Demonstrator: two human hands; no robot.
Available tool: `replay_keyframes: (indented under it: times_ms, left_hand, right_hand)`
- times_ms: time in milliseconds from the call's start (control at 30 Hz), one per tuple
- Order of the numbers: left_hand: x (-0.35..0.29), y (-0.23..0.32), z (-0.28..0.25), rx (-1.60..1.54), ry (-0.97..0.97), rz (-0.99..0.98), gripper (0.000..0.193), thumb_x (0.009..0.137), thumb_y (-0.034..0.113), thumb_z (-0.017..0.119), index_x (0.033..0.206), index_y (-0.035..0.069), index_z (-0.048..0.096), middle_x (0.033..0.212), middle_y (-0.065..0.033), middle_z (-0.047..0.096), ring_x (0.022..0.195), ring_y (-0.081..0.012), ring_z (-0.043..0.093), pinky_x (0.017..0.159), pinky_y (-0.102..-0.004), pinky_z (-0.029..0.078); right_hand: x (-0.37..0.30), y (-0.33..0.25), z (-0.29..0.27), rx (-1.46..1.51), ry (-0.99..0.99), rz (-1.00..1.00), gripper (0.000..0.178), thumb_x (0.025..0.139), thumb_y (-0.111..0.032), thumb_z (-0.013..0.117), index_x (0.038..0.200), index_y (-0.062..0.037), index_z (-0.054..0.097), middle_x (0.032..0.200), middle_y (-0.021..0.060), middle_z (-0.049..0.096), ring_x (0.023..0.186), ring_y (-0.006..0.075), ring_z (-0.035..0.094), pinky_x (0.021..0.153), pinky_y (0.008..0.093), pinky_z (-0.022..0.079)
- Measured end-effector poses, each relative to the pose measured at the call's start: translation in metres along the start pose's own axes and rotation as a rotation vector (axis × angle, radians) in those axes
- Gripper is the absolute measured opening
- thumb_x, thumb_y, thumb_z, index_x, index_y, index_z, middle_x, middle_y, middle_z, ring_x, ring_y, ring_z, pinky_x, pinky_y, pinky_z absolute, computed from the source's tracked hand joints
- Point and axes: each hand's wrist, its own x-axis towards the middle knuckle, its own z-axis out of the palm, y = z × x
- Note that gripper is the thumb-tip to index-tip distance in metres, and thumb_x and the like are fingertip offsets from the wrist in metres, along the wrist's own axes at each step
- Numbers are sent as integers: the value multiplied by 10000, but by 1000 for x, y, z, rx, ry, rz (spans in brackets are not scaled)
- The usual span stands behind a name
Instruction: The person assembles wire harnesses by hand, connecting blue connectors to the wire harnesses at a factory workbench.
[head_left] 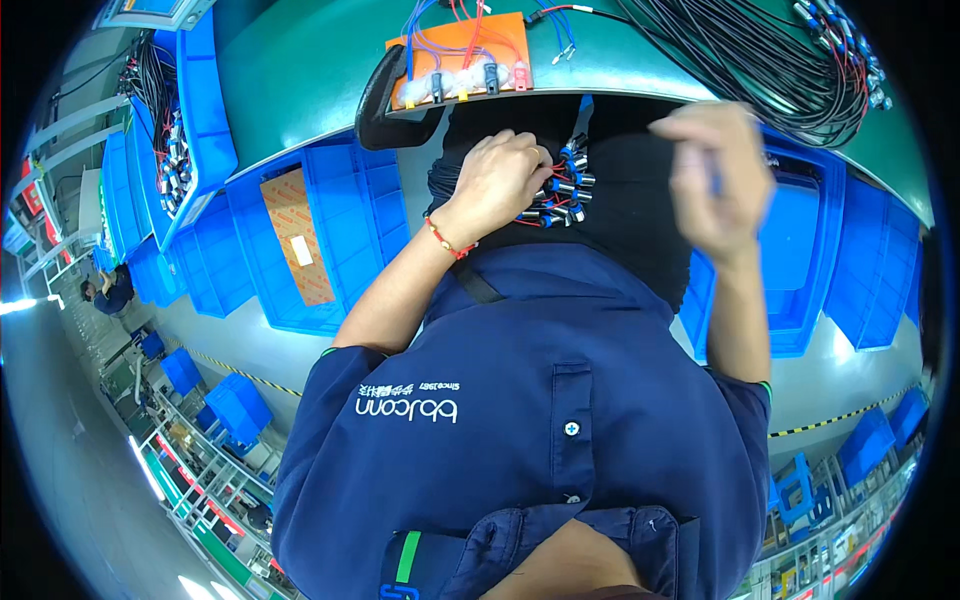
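Observation:
In my lap lies a bundle of cable connectors (570, 185) with metal barrels, blue parts and short red wires. My left hand (500, 172), a red bracelet at its wrist, curls over the left side of this bundle with its fingers closed on a connector. Black cable (443, 180) shows in coils beside that hand. My right hand (722, 180) is raised apart from the bundle, to its right, near the table edge. Motion smears its bent fingers, and whether anything is in them cannot be made out.
An orange board (460, 62) with wired plugs and white padding sits at the front edge of the green table (300, 70), next to a black curved part (383, 100). More black cables (770, 60) lie far right. Blue bins (345, 215) stand on both sides.

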Motion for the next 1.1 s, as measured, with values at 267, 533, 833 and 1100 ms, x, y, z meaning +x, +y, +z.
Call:
replay_keyframes:
  times_ms: [267,533,833,1100]
  left_hand:
    - [2,0,-3,-267,-77,-115,92,788,103,652,832,31,689,812,-84,643,828,-219,620,742,-322,474]
    - [-15,14,-16,-559,125,-66,91,811,40,666,889,1,694,868,-90,669,814,-187,629,754,-291,490]
    - [-17,29,-32,-466,-96,116,149,808,69,682,953,39,661,882,-81,629,848,-246,604,755,-334,485]
    - [-23,23,-41,-753,-21,-15,158,903,90,596,1016,5,666,778,-64,578,691,-143,558,619,-266,452]
  right_hand:
    - [-57,1,80,101,-357,316,293,778,-83,595,1058,-6,557,1095,149,564,1035,311,527,914,391,420]
    - [-56,3,76,165,-627,349,256,781,-147,656,983,-11,575,975,125,588,970,303,555,848,380,436]
    - [-45,-17,30,469,-617,540,203,853,-169,657,999,-35,618,884,93,522,762,214,524,698,330,426]
    - [-58,7,-32,829,78,645,101,824,-95,667,861,-39,593,803,48,545,710,130,484,636,255,390]
